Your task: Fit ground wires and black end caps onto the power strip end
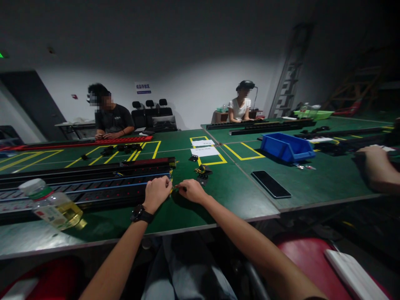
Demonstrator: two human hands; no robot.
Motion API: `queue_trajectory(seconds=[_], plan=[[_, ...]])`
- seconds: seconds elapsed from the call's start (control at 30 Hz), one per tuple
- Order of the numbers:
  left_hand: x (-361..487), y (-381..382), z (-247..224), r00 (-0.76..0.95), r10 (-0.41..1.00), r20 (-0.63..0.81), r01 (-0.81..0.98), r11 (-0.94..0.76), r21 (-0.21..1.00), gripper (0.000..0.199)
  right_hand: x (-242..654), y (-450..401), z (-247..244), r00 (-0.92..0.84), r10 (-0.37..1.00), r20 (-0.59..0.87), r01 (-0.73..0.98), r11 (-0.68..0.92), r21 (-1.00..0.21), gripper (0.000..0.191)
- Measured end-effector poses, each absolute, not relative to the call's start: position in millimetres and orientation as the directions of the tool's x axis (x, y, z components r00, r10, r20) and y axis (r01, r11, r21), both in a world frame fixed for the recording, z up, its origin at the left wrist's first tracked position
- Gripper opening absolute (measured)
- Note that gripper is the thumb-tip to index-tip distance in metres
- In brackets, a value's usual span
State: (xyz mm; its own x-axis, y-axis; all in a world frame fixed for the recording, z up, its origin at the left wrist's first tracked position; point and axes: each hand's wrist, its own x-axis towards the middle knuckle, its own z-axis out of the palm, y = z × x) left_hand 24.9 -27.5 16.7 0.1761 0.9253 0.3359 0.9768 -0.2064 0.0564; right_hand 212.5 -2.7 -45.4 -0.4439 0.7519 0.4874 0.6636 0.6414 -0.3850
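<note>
Where the left hand [158, 192] and right hand [192, 191] meet: at the right end of the long black rails [109, 191], on the green bench [233, 196].
Left hand: fingers curled down at the rails' end; grip cannot be told; dark watch [141, 213] on wrist.
Right hand: just beside the left, fingertips drawn together; anything between them too small to tell.
Rails: lying side by side, blue edging, red dots.
Near edge: capped bottle [58, 208], yellowish liquid, close to rails.
Beyond right hand: small black brackets [202, 180].
Right: phone [271, 184] lying flat; blue bin [286, 148] behind it.
Across bench: two co-workers [114, 118] [240, 109].
</note>
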Motion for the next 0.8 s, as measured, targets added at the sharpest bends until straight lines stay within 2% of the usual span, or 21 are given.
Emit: queue_trajectory(seconds=[0.1,0.37,0.57,0.8], plan=[[26,-30,14,0.169,0.924,0.344,0.979,-0.197,0.047,0.027,212,-2,-46,-0.436,0.758,0.486,0.667,0.634,-0.390,0.028],[22,-33,13,0.295,0.889,0.350,0.955,-0.281,-0.090,0.039,211,-3,-45,-0.422,0.768,0.483,0.671,0.622,-0.403,0.031],[22,-35,6,0.292,0.873,0.391,0.954,-0.293,-0.059,0.039,211,-3,-44,-0.421,0.768,0.483,0.677,0.620,-0.396,0.030],[26,-39,-13,0.247,0.807,0.537,0.963,-0.267,-0.042,0.039,212,-4,-43,-0.430,0.769,0.473,0.680,0.620,-0.391,0.031]])
